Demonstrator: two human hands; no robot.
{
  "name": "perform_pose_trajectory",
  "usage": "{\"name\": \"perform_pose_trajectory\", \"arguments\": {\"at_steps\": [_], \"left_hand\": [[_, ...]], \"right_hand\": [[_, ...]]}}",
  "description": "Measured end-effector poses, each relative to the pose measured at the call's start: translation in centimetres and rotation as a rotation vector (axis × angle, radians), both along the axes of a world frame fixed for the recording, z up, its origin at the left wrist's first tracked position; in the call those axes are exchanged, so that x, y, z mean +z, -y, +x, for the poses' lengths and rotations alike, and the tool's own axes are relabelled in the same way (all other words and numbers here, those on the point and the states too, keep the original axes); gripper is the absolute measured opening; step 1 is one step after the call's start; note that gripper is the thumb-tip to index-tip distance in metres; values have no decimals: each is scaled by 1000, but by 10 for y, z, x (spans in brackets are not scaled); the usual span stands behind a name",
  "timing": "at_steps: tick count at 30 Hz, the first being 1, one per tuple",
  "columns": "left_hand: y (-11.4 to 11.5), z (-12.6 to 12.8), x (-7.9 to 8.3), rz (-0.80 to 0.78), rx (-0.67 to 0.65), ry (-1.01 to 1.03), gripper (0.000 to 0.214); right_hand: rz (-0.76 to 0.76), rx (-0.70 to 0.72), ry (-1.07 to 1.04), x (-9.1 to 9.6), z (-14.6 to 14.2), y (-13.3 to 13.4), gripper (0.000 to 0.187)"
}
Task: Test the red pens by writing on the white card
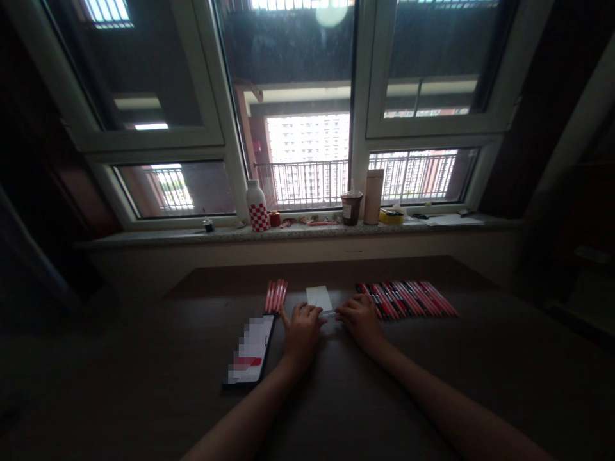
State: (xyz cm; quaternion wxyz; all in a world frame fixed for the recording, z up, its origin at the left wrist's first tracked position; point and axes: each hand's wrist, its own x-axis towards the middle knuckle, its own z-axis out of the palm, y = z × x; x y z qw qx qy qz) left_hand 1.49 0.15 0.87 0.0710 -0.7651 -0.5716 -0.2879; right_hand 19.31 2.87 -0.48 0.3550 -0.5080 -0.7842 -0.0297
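On the dark table, my left hand (302, 336) and my right hand (361, 320) face each other across a small gap. Between their fingertips spans a clear, shiny plastic piece (328, 314), perhaps a bag or sleeve; its exact kind is too dim to tell. The fingers of both hands are curled and closed on its two ends. Just beyond it lies a small white card (318, 297). A short row of red pencils (276, 296) rests close to my left hand. Past my right hand, a longer row of red and black pencils (408, 299) lies side by side.
A phone (252, 351) with a lit screen lies left of my left forearm. Along the windowsill (225, 235) stand a red-checked white bottle (258, 208), a cup with a dark drink (352, 208), a tall beige flask (373, 197) and a yellow roll (391, 217).
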Motion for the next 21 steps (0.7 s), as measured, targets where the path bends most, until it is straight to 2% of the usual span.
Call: {"name": "perform_pose_trajectory", "arguments": {"at_steps": [13, 21], "left_hand": [[3, 0, 1, 16, 67, -71, 20], [2, 0, 0, 18, 47, -66, 23]], "right_hand": [[-7, 10, -8, 2, 0, 1, 12], [10, 23, -39, 0, 0, 1, 12]]}}
